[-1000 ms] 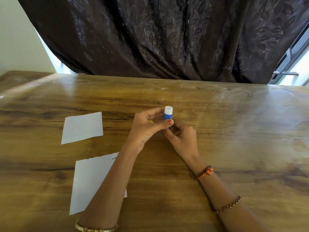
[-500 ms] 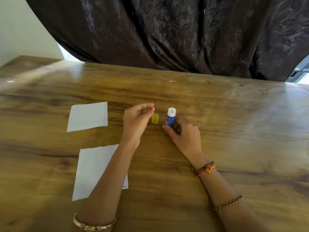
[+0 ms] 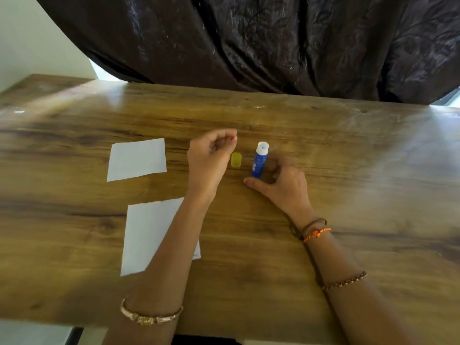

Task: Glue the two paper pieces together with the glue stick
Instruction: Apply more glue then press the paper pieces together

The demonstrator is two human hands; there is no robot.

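Blue glue stick point(image 3: 259, 162) upright and uncapped on wooden table point(image 3: 348, 170), right hand point(image 3: 283, 185) just beside its base, fingers relaxed, contact unclear, yellow cap point(image 3: 236, 160) lying left of it, left hand point(image 3: 209, 158) loosely curled, holding nothing, small paper point(image 3: 137, 159) and larger paper point(image 3: 146, 235) apart at left.

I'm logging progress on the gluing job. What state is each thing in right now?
glue stick: upright on the table, uncapped.
yellow cap: off, lying on the table beside the stick.
small paper: flat, apart from the other piece.
large paper: flat, partly under the left forearm.
left hand: loosely curled, holding nothing.
right hand: by the stick's base; grip unclear.
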